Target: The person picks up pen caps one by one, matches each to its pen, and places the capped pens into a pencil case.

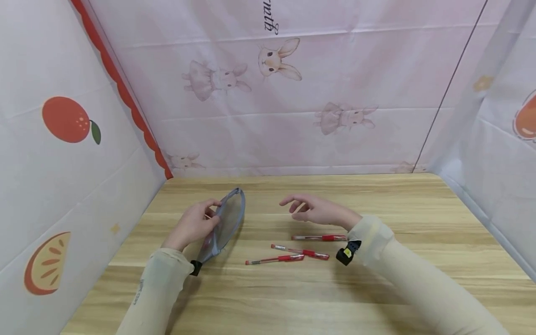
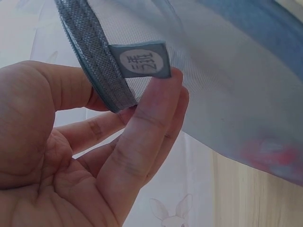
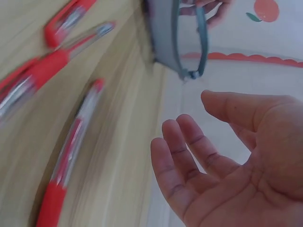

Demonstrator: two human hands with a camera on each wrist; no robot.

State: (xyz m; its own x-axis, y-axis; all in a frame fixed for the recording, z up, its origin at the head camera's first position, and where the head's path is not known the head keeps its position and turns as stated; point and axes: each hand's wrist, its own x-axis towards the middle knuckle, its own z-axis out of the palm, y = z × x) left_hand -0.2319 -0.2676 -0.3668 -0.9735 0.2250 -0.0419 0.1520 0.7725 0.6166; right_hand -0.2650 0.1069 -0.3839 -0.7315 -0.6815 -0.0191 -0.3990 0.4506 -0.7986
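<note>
My left hand pinches the edge of a grey-blue mesh zip pouch, which stands tilted with its mouth spread. In the left wrist view, thumb and fingers grip the zip band beside a small fabric label. A blurred red shape shows through the mesh. My right hand hovers over the table with relaxed fingers and holds nothing. Below it lies a red gel pen; two more red pens, one partly across the other, lie nearer the front.
The wood-grain table meets a pink rabbit-print cloth at the back. White fruit-print cloths stand at the left and right sides.
</note>
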